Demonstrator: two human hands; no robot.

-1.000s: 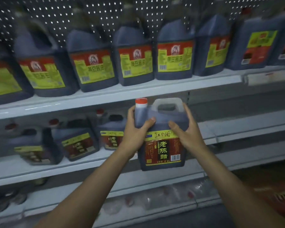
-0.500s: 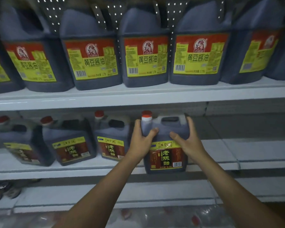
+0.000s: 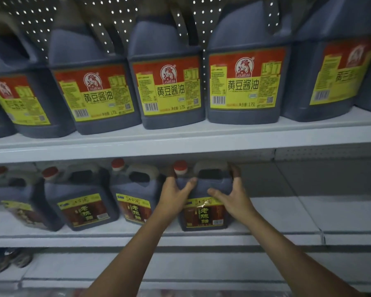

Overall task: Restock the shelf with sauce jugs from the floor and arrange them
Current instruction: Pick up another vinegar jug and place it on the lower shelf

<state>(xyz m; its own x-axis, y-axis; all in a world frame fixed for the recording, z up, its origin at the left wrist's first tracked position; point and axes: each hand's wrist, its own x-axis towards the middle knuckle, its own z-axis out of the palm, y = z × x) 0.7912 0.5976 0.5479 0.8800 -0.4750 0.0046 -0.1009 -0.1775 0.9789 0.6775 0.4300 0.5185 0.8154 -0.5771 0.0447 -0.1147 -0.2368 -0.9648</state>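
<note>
A dark sauce jug (image 3: 204,215) with a red cap and a brown and yellow label stands on the middle shelf (image 3: 276,232), at the right end of a row of like jugs. My left hand (image 3: 173,197) grips its left shoulder below the cap. My right hand (image 3: 234,197) grips its right side, fingers curled over the top corner. The nearest neighbour jug (image 3: 135,189) stands just left of it, partly hidden by my left hand.
Two more red-capped jugs (image 3: 81,202) stand further left on the middle shelf. The upper shelf (image 3: 180,140) holds a full row of larger jugs (image 3: 169,91) with yellow and red labels. Bare shelf board lies right of the held jug. A lower shelf (image 3: 180,273) runs beneath.
Both hands carried the jug up and forward from in front of the shelves onto the middle shelf, beside the row. The view has come closer to the shelving.
</note>
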